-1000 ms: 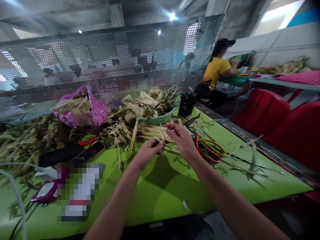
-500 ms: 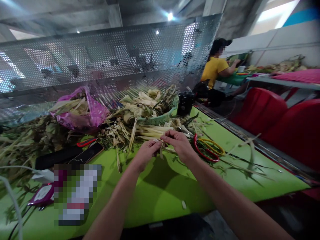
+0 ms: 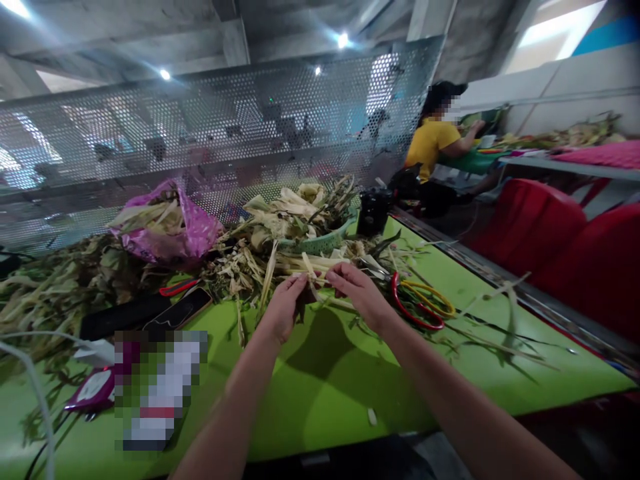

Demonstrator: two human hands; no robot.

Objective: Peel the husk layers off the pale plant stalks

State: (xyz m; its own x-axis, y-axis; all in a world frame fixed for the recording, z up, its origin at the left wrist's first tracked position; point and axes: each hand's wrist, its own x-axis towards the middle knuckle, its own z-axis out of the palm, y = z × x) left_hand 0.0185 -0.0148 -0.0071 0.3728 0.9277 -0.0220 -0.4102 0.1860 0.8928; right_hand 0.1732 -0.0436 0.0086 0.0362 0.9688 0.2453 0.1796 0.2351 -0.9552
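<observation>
Both hands meet over the green table (image 3: 350, 387), in front of a heap of dried husks. My left hand (image 3: 284, 308) has thumb and fingertips pinched on a thin, pale husk strip (image 3: 309, 265). My right hand (image 3: 359, 292) is closed too, its fingertips on the strip's right side. One end of the strip sticks up between the hands. Just behind them lies a bundle of long pale husks (image 3: 286, 262). To the right of my right hand are scissors (image 3: 400, 301) with red and yellow handle loops.
A green basket (image 3: 333, 240) heaped with husks stands behind, a black container (image 3: 374, 212) beside it. At left are a pink plastic bag (image 3: 193, 230), a phone (image 3: 181, 310) and a purple device (image 3: 93, 390). A perforated metal screen (image 3: 210, 133) backs the table. A person in yellow (image 3: 430, 143) sits beyond.
My hands have drawn slightly apart, the left one moving left. The pale strip now stands up between them. The whole view has shifted a little.
</observation>
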